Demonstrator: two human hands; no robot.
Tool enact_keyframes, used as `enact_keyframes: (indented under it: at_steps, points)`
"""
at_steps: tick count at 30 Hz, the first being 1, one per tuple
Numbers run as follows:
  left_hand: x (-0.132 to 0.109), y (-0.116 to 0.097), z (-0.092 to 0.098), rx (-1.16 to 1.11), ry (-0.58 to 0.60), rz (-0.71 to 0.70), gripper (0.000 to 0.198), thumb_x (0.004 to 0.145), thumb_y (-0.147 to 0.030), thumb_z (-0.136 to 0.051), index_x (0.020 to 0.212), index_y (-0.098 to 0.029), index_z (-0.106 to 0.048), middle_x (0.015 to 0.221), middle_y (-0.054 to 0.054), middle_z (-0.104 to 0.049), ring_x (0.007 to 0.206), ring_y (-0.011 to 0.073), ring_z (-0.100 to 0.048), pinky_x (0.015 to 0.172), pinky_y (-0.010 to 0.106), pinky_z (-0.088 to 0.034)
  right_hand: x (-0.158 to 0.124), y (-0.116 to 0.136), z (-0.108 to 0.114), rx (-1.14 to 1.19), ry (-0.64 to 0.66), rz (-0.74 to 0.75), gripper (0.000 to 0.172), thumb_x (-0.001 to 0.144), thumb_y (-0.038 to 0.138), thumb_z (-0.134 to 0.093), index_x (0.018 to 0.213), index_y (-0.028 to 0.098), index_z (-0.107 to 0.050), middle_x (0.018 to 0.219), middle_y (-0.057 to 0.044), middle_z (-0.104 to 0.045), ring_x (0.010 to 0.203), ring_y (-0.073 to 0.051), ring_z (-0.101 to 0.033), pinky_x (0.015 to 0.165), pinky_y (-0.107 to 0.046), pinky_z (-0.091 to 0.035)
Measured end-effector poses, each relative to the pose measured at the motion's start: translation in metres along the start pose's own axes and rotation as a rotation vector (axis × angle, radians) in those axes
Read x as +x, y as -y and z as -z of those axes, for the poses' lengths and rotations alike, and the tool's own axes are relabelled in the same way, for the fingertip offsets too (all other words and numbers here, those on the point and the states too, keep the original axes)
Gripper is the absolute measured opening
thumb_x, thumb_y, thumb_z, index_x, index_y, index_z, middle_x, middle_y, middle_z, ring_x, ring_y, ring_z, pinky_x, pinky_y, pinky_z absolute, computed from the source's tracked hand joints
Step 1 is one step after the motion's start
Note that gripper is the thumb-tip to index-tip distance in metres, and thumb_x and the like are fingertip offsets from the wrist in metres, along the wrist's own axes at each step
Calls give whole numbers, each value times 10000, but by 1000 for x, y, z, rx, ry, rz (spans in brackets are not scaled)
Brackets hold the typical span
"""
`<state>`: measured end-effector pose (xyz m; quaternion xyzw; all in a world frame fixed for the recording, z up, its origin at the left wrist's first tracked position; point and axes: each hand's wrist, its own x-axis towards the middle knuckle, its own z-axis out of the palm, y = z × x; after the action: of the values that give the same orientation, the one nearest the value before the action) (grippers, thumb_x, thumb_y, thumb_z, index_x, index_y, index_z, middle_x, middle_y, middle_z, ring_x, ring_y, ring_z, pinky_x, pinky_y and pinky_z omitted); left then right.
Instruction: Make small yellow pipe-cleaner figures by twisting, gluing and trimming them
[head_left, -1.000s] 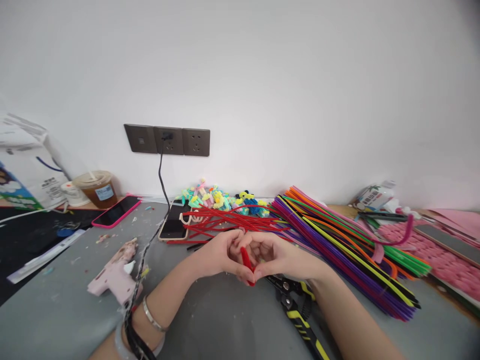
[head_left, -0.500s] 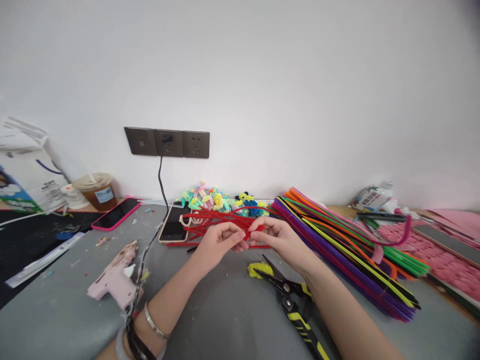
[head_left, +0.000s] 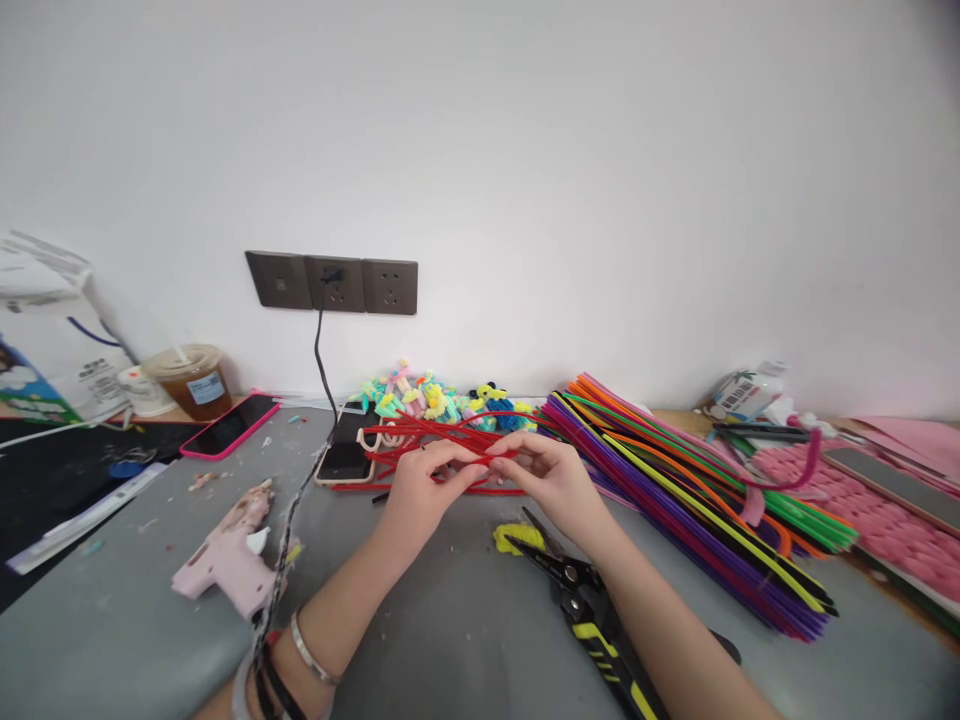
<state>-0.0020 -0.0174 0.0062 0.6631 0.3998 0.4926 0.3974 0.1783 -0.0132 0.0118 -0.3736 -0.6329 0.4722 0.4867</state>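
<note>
My left hand [head_left: 426, 490] and my right hand [head_left: 553, 484] meet above the grey mat, fingertips pinched together on a short piece of red pipe cleaner [head_left: 493, 459]. Most of that piece is hidden by the fingers. Behind the hands lies a loose pile of red pipe cleaners [head_left: 401, 430]. Just below the right hand, black and yellow shears [head_left: 577, 590] rest with their blades apart, the tip touching a coiled yellow pipe cleaner [head_left: 511, 538]. The right forearm passes over part of the shears' handles.
A pink glue gun [head_left: 232, 560] lies at left, a black cord [head_left: 298, 490] beside it. Bundled coloured pipe cleaners [head_left: 697, 500] lie at right. Two phones, one in a pink case [head_left: 229, 428], a drink cup [head_left: 196, 380] and small fuzzy figures [head_left: 420, 395] stand along the back.
Both hands have drawn slightly closer together, and the right fingers have turned in toward the left ones. The red piece between them is now more covered.
</note>
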Motion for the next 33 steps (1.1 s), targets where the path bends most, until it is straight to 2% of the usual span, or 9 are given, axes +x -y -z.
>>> enact_keyframes:
  at_steps: [2,7,11,17,21,25,29,33]
  points:
    - [0,0,-1,-12,-15,-5,116,794,-263,-687,801,-193,-780,778,57,-740,698,184,-629,637,252,-460,0,0,1,-43,-8,26,237,786,406,-738,835,179,-692,742,-34,-711,682,-180,-679,666,-311,-560]
    - [0,0,-3,-119,2,95,183,729,-311,-761,859,-184,-784,794,61,-759,707,194,-663,643,264,-505,1,3,3,-58,-39,58,247,775,422,-745,787,180,-696,710,-32,-694,639,-169,-653,618,-289,-537]
    - [1,2,-2,-250,25,152,205,750,-342,-751,878,-187,-791,823,64,-767,734,182,-661,635,246,-501,1,5,3,-47,-41,95,225,776,405,-748,782,184,-705,734,-39,-699,640,-164,-644,599,-279,-528]
    - [0,5,-4,-324,-5,211,222,726,-359,-775,840,-169,-785,732,49,-740,588,128,-584,545,230,-466,-1,6,2,-119,-44,206,190,805,389,-727,753,207,-736,765,-53,-732,717,-192,-673,654,-305,-551]
    - [0,6,-4,-337,-41,210,212,732,-364,-767,794,-161,-766,693,42,-731,567,120,-587,530,220,-464,-1,2,2,-74,-31,163,164,788,370,-745,801,207,-758,815,-61,-758,745,-205,-699,704,-331,-581]
    - [1,8,-4,-331,-92,222,171,722,-327,-770,783,-167,-762,695,43,-745,618,154,-652,585,243,-511,-1,0,0,-64,-31,79,192,796,376,-730,864,198,-754,843,-62,-764,755,-208,-712,731,-344,-587]
    - [0,7,-4,-303,-87,182,122,720,-285,-762,773,-176,-766,709,42,-754,653,179,-678,625,264,-534,0,-1,-3,6,-34,13,235,752,384,-762,858,182,-710,841,-63,-753,737,-208,-715,724,-345,-588]
    - [-2,7,-4,-230,-78,145,105,742,-273,-736,778,-183,-774,718,42,-756,665,182,-679,644,265,-532,0,-1,-4,-134,-39,12,207,775,379,-728,827,184,-682,786,-48,-720,694,-193,-681,662,-314,-557]
